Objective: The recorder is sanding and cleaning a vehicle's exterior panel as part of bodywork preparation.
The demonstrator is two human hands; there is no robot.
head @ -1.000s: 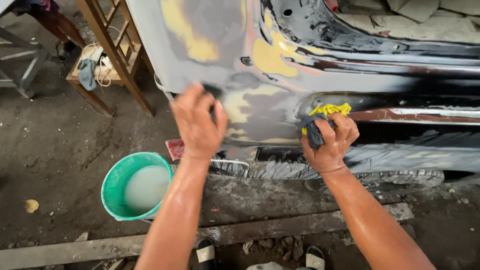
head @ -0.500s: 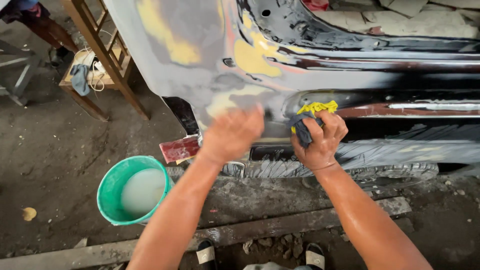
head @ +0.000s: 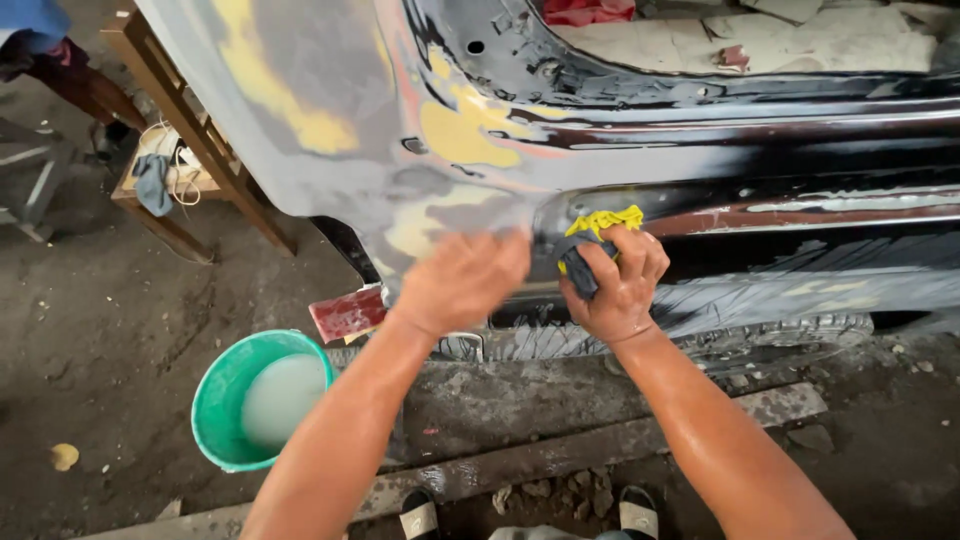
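My left hand point(head: 462, 280) is blurred with motion and lies flat against the grey, sanded car body panel point(head: 330, 130), which carries yellow filler patches. Whether anything sits under that palm is hidden. My right hand point(head: 615, 280) is closed on a yellow sponge with a dark sanding block point(head: 590, 245), pressed against the same panel just right of the left hand. Both forearms look wet.
A green bucket point(head: 222, 400) with cloudy water stands on the dirt floor at lower left. A red sheet of sandpaper point(head: 347, 313) lies by the panel's lower edge. A wooden stool point(head: 185, 170) stands at left. A tyre point(head: 760, 330) and a concrete kerb point(head: 600, 440) lie below.
My left hand slid right and down across the panel until it sits beside my right hand. The right hand kept its grip and shifted only slightly.
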